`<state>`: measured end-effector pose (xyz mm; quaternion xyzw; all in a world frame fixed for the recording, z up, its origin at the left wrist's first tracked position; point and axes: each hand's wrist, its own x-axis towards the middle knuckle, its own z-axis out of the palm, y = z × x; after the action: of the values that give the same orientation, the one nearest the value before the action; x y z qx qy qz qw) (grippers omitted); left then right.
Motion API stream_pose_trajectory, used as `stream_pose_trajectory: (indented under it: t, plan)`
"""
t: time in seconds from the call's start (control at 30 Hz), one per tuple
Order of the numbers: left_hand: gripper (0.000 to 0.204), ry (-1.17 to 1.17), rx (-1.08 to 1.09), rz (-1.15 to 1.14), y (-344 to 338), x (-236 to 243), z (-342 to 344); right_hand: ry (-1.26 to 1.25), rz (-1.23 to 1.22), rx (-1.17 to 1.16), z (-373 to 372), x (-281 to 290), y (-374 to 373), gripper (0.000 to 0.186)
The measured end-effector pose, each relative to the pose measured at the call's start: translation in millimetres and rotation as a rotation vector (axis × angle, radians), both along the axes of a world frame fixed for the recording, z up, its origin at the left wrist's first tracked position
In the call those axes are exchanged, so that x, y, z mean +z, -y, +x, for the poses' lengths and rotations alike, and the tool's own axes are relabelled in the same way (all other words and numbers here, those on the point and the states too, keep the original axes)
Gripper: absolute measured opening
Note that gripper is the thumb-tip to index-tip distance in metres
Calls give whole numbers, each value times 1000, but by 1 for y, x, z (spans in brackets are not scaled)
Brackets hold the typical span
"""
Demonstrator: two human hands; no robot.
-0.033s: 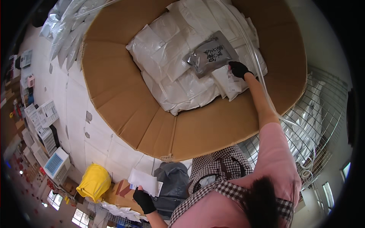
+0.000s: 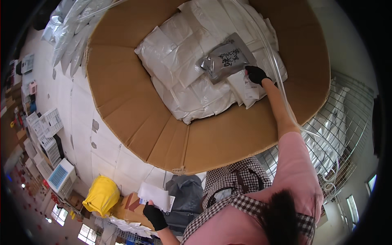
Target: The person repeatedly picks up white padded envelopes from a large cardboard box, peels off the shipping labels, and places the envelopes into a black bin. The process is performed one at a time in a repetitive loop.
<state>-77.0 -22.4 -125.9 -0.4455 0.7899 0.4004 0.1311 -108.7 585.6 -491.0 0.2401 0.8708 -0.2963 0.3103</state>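
Observation:
In my left hand point(image 2: 155, 216), gloved in black with bare fingertips, I hold a small stack of white sheets point(image 2: 154, 195) by its lower edge, low in the view. With its arm stretched out, my right hand point(image 2: 257, 75), in a matching glove, reaches inside a large cardboard box point(image 2: 163, 134). Its fingers are closed at the lower right corner of a grey plastic bag point(image 2: 228, 59) with black writing, just above a printed label point(image 2: 251, 90). What they pinch is hidden. Beneath the grey bag lie several layered white plastic packets point(image 2: 175, 49).
A clear tube or strip point(image 2: 274, 61) crosses the box's right side. A wire cage point(image 2: 347, 118) with clear-wrapped goods stands at right. Dark grey fabric point(image 2: 183, 200), a yellow bag point(image 2: 102, 196) and a smaller carton point(image 2: 130, 208) lie lower left. White plastic baskets point(image 2: 45, 130) stand farther left.

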Motion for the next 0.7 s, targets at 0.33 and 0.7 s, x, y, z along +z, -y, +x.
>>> stream_pose_trajectory:
  t: [0.33,0.7]
  plan:
    - [30,17,12,21,-16,12,-1,-85,521,15,-8,46,31,40]
    - [33,46,-47,-5,-22,19,3,78,193,-125,63,27,34,109]
